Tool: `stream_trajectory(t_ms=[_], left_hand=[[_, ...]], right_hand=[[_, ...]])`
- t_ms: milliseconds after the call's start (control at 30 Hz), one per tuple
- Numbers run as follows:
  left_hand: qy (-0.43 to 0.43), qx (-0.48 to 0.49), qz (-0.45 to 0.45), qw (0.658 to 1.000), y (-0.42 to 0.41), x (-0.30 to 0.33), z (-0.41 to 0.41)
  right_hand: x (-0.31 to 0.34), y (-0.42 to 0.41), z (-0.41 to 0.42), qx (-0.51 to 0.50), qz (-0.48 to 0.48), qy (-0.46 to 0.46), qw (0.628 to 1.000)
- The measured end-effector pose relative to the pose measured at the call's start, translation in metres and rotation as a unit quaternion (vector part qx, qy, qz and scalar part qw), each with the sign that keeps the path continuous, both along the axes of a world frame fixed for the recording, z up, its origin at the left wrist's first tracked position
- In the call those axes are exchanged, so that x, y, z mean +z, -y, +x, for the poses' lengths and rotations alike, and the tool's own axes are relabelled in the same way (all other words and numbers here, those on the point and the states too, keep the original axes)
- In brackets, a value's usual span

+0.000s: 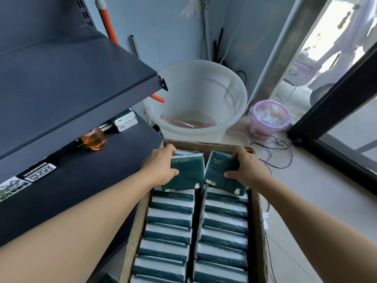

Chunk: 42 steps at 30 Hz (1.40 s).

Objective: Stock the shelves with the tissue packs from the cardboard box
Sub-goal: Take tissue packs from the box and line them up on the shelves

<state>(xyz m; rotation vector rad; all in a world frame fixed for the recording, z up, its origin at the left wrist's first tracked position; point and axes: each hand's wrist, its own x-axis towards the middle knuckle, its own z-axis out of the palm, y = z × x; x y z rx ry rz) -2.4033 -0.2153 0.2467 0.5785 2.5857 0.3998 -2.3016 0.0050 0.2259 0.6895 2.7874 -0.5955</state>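
An open cardboard box (257,225) on the floor holds two rows of several dark green tissue packs (169,231) standing on edge. My left hand (161,166) grips one green pack (189,174) at the far end of the left row, thumb on its face. My right hand (248,168) grips a second green pack (220,172) at the far end of the right row. Both packs are tilted up above the rows. To the left stand the dark shelves: an upper shelf (61,82) and a lower shelf (85,176).
On the lower shelf sit an amber bottle (94,139) and green-white boxes (124,119). A large white bucket (195,99) stands beyond the box, a purple basket (269,119) and loose cords (273,148) to the right. A glass door frame (334,111) is at right.
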Motion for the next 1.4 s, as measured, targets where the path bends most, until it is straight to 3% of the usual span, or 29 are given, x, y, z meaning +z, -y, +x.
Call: stream_trajectory(t_ms=[267, 700, 1033, 1400], left_hand=[[-0.008, 0.037, 0.052, 0.998, 0.026, 0.063, 0.023], [-0.121, 0.125, 0.129, 0.976, 0.118, 0.279, 0.051], [-0.246, 0.132, 0.161, 0.947, 0.232, 0.433, 0.077], [-0.322, 0.137, 0.149, 0.925, 0.371, 0.528, 0.076]], right_hand=[[0.062, 0.006, 0.016, 0.038, 0.011, -0.095, 0.995], [0.294, 0.060, 0.008, 0.148, 0.019, -0.225, 0.963], [0.463, 0.166, 0.001, 0.225, 0.059, -0.313, 0.921], [0.556, 0.307, -0.037, 0.272, 0.087, -0.387, 0.877]])
